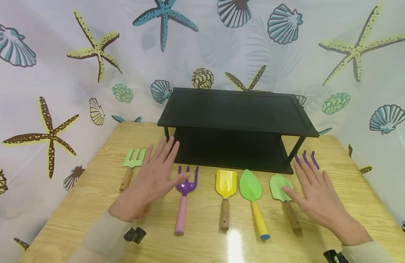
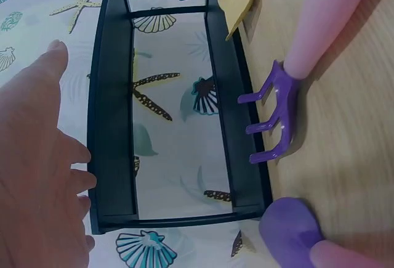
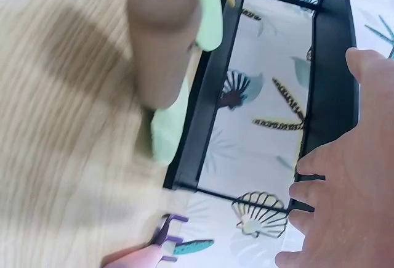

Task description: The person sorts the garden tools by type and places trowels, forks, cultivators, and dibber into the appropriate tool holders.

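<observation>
My left hand (image 1: pixel 153 179) hovers with straight, spread fingers between a light green hand fork (image 1: pixel 134 159) and a purple hand fork (image 1: pixel 186 187) with a pink handle; its thumb overlaps the purple tines. Beneath it, hidden in the head view, lies a purple trowel (image 2: pixel 288 222) with a pink handle. My right hand (image 1: pixel 324 199) is likewise spread and holds nothing. Its thumb overlaps a pale green trowel (image 1: pixel 279 185) with a wooden handle. Past its fingertips show the tines of another purple hand fork (image 1: pixel 305 157), whose handle the hand hides.
A black two-tier rack (image 1: pixel 238 111) stands at the back of the wooden table (image 1: pixel 202 244). In front of its middle lie a yellow scoop-shaped shovel (image 1: pixel 226 182) and a green trowel (image 1: pixel 250 185) with a yellow handle. Seashell-patterned cloth (image 1: pixel 202 47) surrounds the table.
</observation>
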The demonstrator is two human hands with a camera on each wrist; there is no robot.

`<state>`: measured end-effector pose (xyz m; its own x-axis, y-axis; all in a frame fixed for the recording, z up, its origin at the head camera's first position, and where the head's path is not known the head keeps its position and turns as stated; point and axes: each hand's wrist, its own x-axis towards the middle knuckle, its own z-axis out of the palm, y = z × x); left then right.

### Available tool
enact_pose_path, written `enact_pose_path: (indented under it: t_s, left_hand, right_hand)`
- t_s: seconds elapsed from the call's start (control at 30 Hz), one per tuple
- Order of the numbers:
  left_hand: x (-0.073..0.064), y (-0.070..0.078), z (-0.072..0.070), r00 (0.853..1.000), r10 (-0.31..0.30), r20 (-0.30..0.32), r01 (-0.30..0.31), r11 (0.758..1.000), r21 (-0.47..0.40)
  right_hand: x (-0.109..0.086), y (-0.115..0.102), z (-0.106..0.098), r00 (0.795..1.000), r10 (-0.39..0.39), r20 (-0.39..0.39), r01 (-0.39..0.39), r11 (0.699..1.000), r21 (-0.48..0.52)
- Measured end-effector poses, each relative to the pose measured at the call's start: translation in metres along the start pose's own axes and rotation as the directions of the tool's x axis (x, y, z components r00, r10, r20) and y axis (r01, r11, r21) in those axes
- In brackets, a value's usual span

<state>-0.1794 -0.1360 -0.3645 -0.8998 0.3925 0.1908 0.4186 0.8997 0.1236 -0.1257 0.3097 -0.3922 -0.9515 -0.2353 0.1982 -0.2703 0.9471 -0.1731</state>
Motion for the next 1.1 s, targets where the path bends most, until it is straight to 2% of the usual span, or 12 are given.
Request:
enact_pose_path:
  t_s: [0.2, 0.37, 0.47, 0.67, 0.87, 1.0, 1.1]
  left_hand:
    - [0.013, -0.003, -0.011, 0.999, 0.027, -0.039, -0.027, 1.0, 0.013]
    - [0.026, -0.007, -0.019, 0.997, 0.041, -0.066, -0.042, 0.999, -0.012]
    - [0.034, -0.01, -0.023, 0.995, 0.046, -0.087, -0.047, 0.999, -0.011]
    - [0.05, -0.018, -0.03, 0.993, 0.048, -0.104, -0.046, 0.999, 0.018]
    - [0.071, -0.025, -0.035, 0.996, 0.042, -0.084, -0.039, 0.999, 0.036]
    - [0.087, -0.029, -0.036, 0.998, 0.035, -0.047, -0.032, 0.998, 0.054]
    - [0.1, -0.03, -0.036, 0.999, 0.046, -0.015, -0.045, 0.997, 0.062]
  right_hand:
    - [-0.007, 0.024, 0.004, 0.998, 0.052, 0.033, -0.053, 0.998, 0.021]
    - [-0.013, 0.044, 0.011, 0.996, 0.076, 0.04, -0.077, 0.997, 0.023]
    - [-0.015, 0.053, 0.015, 0.995, 0.087, 0.044, -0.088, 0.996, 0.02]
    - [-0.016, 0.066, 0.022, 0.987, 0.125, 0.102, -0.129, 0.991, 0.025]
    - [-0.016, 0.081, 0.035, 0.974, 0.162, 0.156, -0.166, 0.986, 0.015]
    - [-0.017, 0.087, 0.045, 0.977, 0.143, 0.155, -0.149, 0.989, 0.025]
    - [-0.017, 0.088, 0.05, 0.983, 0.131, 0.125, -0.139, 0.989, 0.057]
